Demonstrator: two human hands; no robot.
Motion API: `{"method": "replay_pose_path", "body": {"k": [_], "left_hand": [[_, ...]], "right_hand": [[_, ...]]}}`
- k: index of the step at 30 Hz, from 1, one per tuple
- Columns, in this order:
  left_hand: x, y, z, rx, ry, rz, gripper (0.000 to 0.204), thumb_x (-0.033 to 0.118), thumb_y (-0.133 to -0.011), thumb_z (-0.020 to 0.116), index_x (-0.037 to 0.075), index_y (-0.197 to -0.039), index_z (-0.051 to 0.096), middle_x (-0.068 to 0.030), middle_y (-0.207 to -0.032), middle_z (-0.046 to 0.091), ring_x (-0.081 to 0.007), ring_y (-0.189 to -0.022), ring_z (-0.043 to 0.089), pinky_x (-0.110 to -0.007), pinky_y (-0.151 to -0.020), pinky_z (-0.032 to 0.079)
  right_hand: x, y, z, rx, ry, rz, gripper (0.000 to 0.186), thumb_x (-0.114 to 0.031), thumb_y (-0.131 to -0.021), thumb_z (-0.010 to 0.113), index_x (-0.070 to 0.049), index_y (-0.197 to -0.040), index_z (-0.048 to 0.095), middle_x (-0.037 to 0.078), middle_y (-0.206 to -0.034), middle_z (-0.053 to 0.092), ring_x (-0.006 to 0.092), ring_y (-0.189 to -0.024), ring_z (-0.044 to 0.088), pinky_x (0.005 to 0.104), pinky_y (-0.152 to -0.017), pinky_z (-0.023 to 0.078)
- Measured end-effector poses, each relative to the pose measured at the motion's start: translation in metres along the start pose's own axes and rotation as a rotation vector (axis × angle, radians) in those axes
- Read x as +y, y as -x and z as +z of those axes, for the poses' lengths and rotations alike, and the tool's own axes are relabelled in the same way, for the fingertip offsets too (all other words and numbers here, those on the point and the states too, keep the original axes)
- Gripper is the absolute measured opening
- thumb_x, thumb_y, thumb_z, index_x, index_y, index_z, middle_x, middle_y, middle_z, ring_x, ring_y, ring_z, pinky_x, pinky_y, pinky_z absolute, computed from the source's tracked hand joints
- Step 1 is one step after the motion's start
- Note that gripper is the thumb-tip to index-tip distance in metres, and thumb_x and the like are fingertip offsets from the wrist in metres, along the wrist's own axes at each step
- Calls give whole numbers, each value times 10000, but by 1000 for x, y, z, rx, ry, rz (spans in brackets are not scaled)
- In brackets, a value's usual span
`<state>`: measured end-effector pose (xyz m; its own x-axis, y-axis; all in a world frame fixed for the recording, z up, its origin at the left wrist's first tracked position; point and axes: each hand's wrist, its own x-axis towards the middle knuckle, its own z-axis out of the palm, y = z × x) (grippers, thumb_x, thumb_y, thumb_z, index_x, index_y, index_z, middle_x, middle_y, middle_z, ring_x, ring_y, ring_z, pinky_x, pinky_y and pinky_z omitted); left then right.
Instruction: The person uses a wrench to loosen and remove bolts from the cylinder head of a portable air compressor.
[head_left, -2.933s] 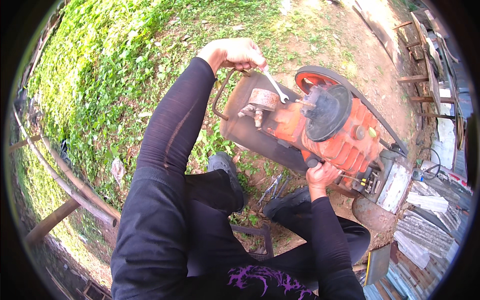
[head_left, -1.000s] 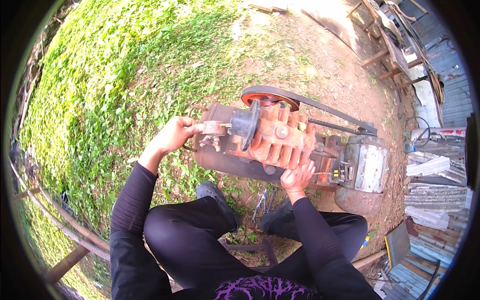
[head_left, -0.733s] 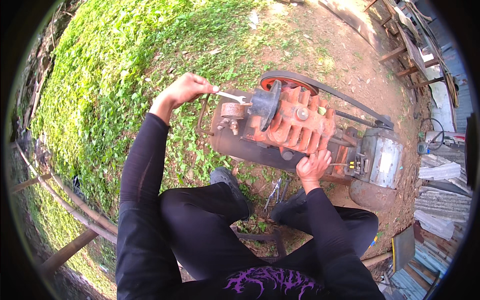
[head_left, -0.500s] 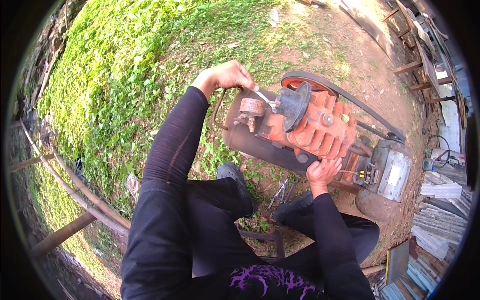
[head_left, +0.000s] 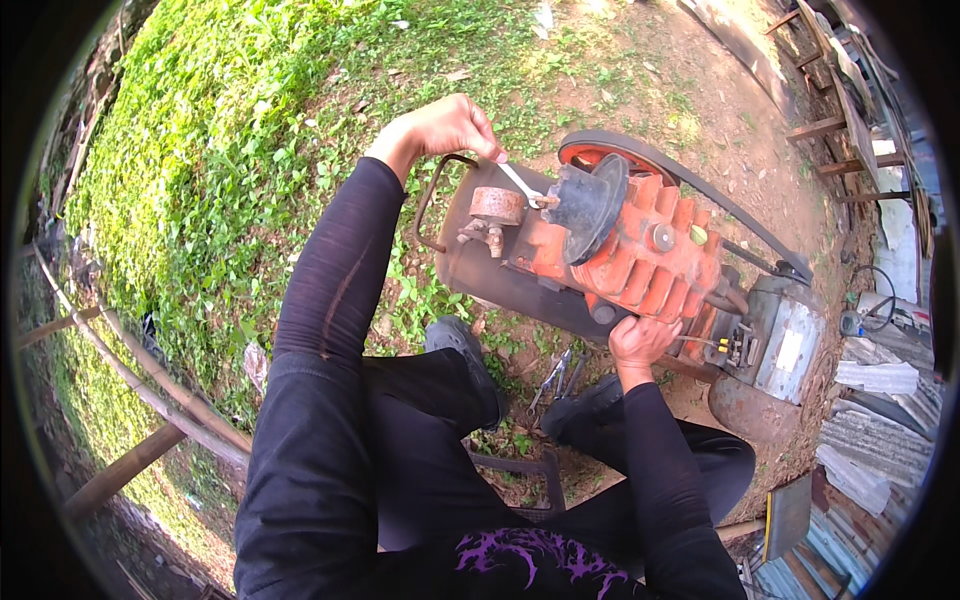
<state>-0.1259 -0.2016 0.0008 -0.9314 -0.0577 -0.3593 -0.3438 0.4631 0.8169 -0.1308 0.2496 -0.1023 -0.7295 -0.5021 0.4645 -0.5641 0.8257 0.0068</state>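
My left hand point(head_left: 453, 130) is closed on the end of a wrench point(head_left: 520, 184). The wrench's other end meets a small brass-coloured nut or fitting at the black round cover point(head_left: 596, 210) of the air compressor. My right hand point(head_left: 643, 343) rests against the near side of the orange finned compressor head point(head_left: 650, 250), its fingers curled around the lower edge and partly hidden. Left of the head, a rusty round gauge point(head_left: 497, 206) stands on the dark tank point(head_left: 470, 265). The belt point(head_left: 735, 205) runs from the flywheel toward the grey motor point(head_left: 783, 335).
Pliers and other metal tools point(head_left: 558, 380) lie on the ground between my shoes. A bent metal handle point(head_left: 432, 205) sticks out from the tank's left end. Bamboo poles point(head_left: 150, 390) cross at the left. Corrugated sheets point(head_left: 880, 440) are stacked at the right.
My left hand has moved slightly up and left, swinging the wrench's held end with it, so more of the wrench shows. My right hand stays on the compressor head.
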Motion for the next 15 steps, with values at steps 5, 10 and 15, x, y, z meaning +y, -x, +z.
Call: {"method": "replay_pose_path", "body": {"k": [5, 10, 15], "left_hand": [[5, 1, 1, -33, 29, 51, 232, 215, -742, 889, 21, -797, 775, -20, -719, 716, -95, -674, 628, -269, -667, 506], [10, -2, 0, 16, -109, 5, 302, 284, -705, 912, 30, -785, 770, -33, -690, 702, -118, -649, 616, -303, -646, 499], [36, -19, -5, -5, -305, 28, 425, 401, -640, 938, 39, -746, 742, -58, -665, 674, -177, -629, 599, -360, -634, 486]], "right_hand": [[-2, 1, -1, -22, -52, 27, 441, -285, -840, 553, -8, -1180, 600, 250, -1100, 559, 454, -978, 516, 550, -856, 410], [1, 6, 5, 20, -28, -14, 479, -244, -830, 541, -20, -1251, 588, 271, -1198, 561, 482, -1027, 513, 578, -893, 405], [2, 7, 5, -41, -35, 13, 455, -203, -806, 520, -12, -1209, 608, 277, -1262, 557, 497, -1148, 489, 610, -992, 365]]}}
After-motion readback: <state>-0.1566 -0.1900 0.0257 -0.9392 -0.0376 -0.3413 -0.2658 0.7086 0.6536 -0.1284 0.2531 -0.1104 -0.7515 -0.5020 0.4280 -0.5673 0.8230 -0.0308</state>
